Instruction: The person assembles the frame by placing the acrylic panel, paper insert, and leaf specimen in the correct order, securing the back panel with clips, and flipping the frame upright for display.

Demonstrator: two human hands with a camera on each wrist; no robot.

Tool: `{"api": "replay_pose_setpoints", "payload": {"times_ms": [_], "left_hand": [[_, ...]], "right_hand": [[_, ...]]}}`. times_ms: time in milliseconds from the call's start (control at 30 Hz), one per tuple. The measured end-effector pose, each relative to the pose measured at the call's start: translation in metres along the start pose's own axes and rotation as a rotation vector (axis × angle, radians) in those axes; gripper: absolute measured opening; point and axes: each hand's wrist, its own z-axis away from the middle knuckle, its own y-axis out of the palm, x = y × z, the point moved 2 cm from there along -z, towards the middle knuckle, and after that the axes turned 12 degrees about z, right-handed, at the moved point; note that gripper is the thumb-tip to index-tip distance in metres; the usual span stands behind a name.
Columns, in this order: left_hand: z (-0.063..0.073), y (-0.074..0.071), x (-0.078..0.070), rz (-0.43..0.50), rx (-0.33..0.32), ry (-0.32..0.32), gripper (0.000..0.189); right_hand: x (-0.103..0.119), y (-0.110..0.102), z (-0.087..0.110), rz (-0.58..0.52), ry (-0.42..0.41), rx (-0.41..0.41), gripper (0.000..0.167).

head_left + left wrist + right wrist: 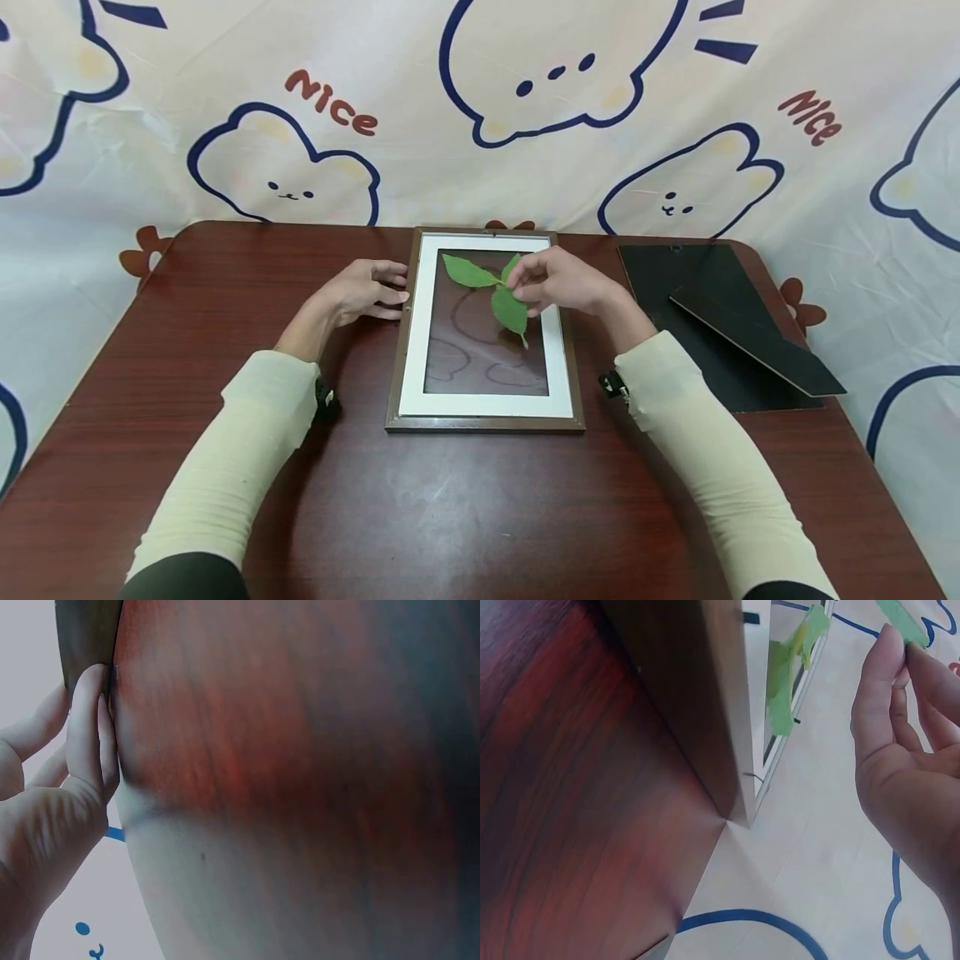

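A brown picture frame (486, 423) with a white mat lies on the table, a dark pane inside the mat. My left hand (358, 292) rests at its left edge, fingertips against the side; the left wrist view shows the fingers (86, 727) along the brown rim. Over the upper right of the pane, my right hand (558, 279) pinches a green leaf (904, 619) between thumb and fingertips. Green leaves (467, 272) spread left of and below the fingers in the head view. Green leaf shapes (782, 686) also show within the frame in the right wrist view.
Black backing boards (727, 367) lie at the right of the table, a folded flap standing up at an angle. A pale cloth (420, 167) with cartoon figures hangs behind the reddish-brown table (450, 517). Both wrists wear dark bands.
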Motion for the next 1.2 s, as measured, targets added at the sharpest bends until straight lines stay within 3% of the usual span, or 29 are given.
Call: {"api": "replay_pose_setpoints", "payload": {"times_ms": [833, 1200], "left_hand": [[0.001, 0.0, -0.003, 0.007, -0.013, 0.004, 0.065], [0.001, 0.001, -0.003, 0.011, -0.012, 0.001, 0.066]], "right_hand": [[0.013, 0.024, -0.033, 0.117, -0.002, 0.055, 0.011], [0.015, 0.032, -0.041, 0.136, 0.043, 0.052, 0.009]]}}
